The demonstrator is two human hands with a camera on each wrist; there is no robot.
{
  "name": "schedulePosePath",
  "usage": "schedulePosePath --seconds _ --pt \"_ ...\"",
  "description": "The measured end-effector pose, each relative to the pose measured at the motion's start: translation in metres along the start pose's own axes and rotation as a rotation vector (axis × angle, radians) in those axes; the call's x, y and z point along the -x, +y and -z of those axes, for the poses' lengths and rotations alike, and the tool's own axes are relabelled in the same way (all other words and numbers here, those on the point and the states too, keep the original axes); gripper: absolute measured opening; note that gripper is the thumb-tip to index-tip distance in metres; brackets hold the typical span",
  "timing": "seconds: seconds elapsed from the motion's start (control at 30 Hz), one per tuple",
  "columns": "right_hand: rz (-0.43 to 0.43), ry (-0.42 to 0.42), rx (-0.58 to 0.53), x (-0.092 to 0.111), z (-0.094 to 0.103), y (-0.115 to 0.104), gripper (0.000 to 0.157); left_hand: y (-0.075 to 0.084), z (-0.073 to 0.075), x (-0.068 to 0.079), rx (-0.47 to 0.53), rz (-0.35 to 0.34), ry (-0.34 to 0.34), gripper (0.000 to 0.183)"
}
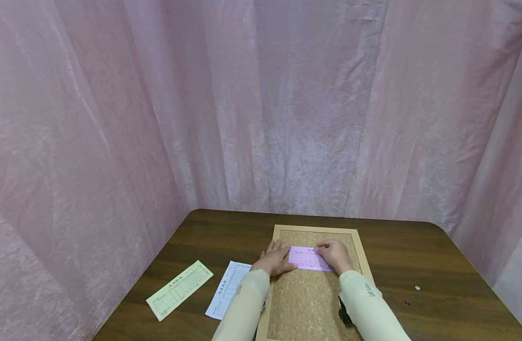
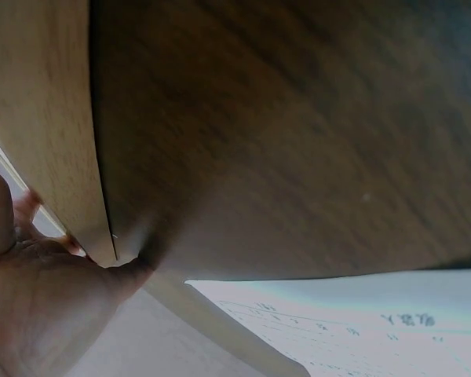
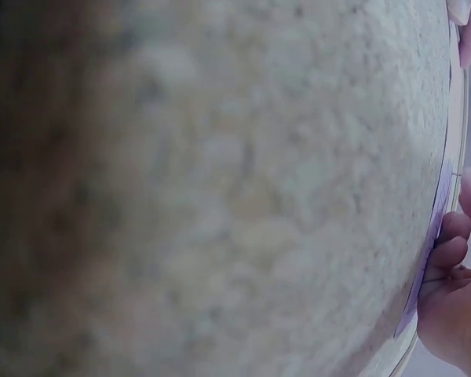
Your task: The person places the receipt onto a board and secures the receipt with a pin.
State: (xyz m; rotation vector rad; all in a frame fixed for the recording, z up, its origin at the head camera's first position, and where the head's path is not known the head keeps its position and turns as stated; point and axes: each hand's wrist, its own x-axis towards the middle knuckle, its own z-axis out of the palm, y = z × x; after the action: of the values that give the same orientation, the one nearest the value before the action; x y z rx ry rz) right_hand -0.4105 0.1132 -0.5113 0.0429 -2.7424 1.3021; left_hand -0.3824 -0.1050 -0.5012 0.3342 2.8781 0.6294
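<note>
A pink printed form (image 1: 304, 259) lies across the upper part of a wood-framed cork board (image 1: 305, 305). My left hand (image 1: 275, 261) rests on the board's left side with fingers spread, the thumb at the form's left edge. Over the form's right part, my right hand (image 1: 335, 255) pinches a small pin between thumb and forefinger. The pin's thin needle (image 3: 456, 173) shows in the right wrist view, pointing at the paper; its head is hidden by the fingertips. The other right fingers (image 3: 449, 253) are curled against the form.
Left of the board, a white printed form (image 1: 229, 290) lies partly under my left sleeve, with a yellow-green form (image 1: 179, 290) farther left. Right of the board are a small pale round thing (image 1: 417, 288) and tiny purple things (image 1: 408, 302) on the brown table (image 1: 431, 255). Pink curtains (image 1: 308, 109) surround it.
</note>
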Motion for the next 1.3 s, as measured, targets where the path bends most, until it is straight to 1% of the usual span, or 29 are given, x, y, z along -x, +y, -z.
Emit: schedulePosePath --seconds 0.13,0.23,0.43,0.7,0.93,1.3 --pt "-0.035 0.000 -0.024 -0.0010 0.0008 0.0011 0.015 0.0005 0.0003 0.0001 -0.001 0.003 0.001 0.074" --pt "-0.045 -0.003 -0.030 -0.0012 0.0014 0.0004 0.013 0.0012 0.0008 0.0015 -0.003 0.005 -0.003 0.074" --pt "-0.046 -0.010 -0.013 -0.0011 0.0017 0.0003 0.012 0.0027 0.0023 0.0035 -0.008 0.007 -0.003 0.074" --pt "-0.044 -0.015 0.001 -0.0029 0.0004 0.0011 0.011 0.0033 0.0038 0.0052 0.007 -0.019 -0.004 0.073" --pt "-0.047 -0.020 0.008 -0.0033 0.0005 0.0001 0.009 0.0030 0.0032 0.0047 -0.003 -0.014 -0.001 0.072" --pt "-0.043 -0.032 0.009 -0.0009 0.0010 -0.0010 0.010 0.0025 0.0028 0.0039 -0.004 -0.010 -0.002 0.073"
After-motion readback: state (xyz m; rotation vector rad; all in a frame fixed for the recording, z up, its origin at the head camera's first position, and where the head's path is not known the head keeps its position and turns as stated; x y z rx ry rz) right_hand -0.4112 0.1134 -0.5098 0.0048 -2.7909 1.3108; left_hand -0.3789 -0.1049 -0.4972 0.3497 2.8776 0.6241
